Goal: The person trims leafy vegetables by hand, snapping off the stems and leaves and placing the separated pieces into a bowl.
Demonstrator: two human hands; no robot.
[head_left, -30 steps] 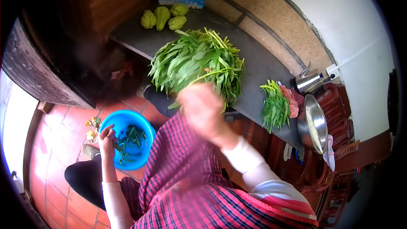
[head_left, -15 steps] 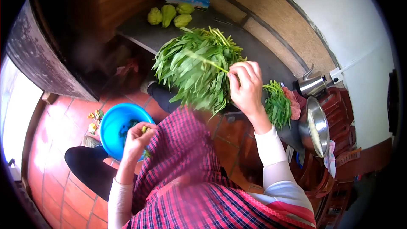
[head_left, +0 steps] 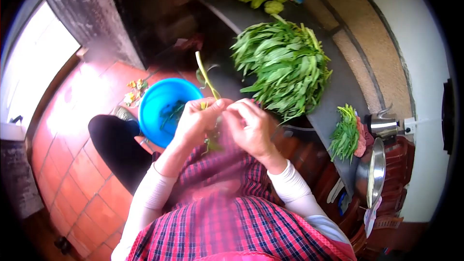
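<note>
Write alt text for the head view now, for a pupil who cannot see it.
A person's left hand holds a green stem above a checked garment, the right hand close beside it. A blue basin with greens is at left; ahead right, a large leafy bunch rests on a dark counter.

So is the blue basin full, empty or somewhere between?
In between, nearer empty: some dark green pieces lie at the bottom of the blue basin, and much of its blue inside shows bare.
</note>
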